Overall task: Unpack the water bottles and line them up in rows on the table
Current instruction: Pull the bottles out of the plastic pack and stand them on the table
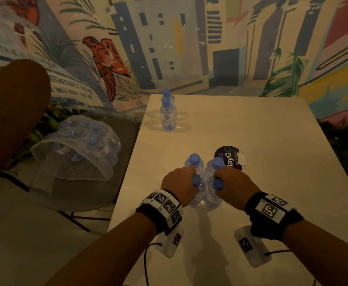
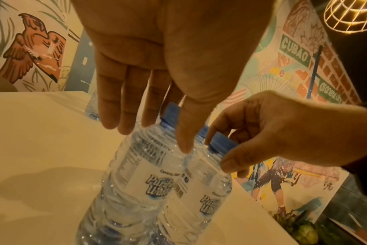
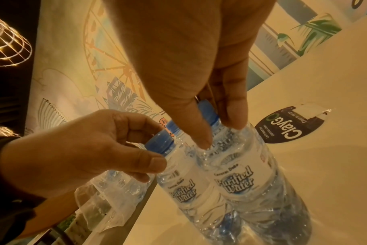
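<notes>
Nearest, on the counter (image 1: 251, 129), both hands pinch bottle necks just under the blue caps: the left hand (image 1: 179, 183) holds the near-left bottle (image 1: 198, 193) and the right hand (image 1: 236, 182) the near-right bottle (image 1: 212, 195), likely to set them down upright. They stand touching in a cluster of four beside a round sticker (image 1: 228, 157). Farther off, two bottles (image 1: 168, 114) start a row, while the torn pack (image 1: 78, 145) lies left, off the counter.
</notes>
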The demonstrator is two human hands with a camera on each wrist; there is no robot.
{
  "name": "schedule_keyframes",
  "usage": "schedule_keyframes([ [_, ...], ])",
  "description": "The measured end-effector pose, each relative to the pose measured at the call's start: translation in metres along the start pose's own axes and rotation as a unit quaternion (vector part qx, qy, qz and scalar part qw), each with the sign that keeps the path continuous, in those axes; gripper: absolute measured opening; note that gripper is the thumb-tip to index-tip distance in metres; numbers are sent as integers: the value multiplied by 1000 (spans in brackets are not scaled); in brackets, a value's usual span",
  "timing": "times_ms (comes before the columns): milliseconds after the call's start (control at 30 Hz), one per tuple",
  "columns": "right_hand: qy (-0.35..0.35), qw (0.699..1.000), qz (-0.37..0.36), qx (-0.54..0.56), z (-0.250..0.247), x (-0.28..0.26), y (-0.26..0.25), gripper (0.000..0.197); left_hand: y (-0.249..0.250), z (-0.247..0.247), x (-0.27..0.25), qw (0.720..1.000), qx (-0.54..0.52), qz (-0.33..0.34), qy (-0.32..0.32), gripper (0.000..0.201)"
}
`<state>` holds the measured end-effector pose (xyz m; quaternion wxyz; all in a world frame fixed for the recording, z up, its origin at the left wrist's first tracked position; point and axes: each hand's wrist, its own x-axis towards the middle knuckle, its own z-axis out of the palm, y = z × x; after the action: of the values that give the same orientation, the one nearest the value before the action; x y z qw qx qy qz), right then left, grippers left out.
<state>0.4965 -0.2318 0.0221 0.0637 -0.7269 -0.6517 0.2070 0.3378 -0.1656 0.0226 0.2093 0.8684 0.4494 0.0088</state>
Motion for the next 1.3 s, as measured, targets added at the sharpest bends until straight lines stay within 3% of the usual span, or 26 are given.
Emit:
schedule_keyframes([
  [100,42,999,-15,7,-5,-13,-2,30,-20,-15,-13,997,-65,-18,33,48],
  [167,76,996,-35,18,-10,-23,-6,36,-50,-30,-21,993,-88,-49,65,44],
  [233,82,994,-69,26,-14,-30,-13,34,-91,-44,-29,990,-76,-99,61,28],
  [333,33,993,-106,38,-20,-30,-41,29,-155,-61,-43,978,-51,-199,37,22],
  [433,-14,985,-161,55,-18,-17,-79,28,-215,-75,-55,957,-61,-277,63,14],
  [567,-83,975,-197,62,-11,18,-137,33,-279,-87,-58,934,-97,-333,84,13],
  [667,-95,971,-212,55,-2,48,-185,29,-307,-95,-52,923,-111,-356,90,12],
  [767,-105,969,-222,32,12,78,-230,25,-322,-103,-43,927,-111,-347,94,34],
  [900,-150,962,-228,14,35,116,-283,35,-343,-112,-31,950,-124,-269,99,58],
  [967,-165,961,-222,-14,49,133,-305,41,-352,-117,-23,964,-90,-229,106,56],
  [1133,-135,967,-202,-79,85,167,-347,37,-361,-124,-11,980,3,-155,127,45],
  [1300,-75,994,-61,55,114,199,-365,41,-359,-129,-3,987,5,-130,96,32],
])
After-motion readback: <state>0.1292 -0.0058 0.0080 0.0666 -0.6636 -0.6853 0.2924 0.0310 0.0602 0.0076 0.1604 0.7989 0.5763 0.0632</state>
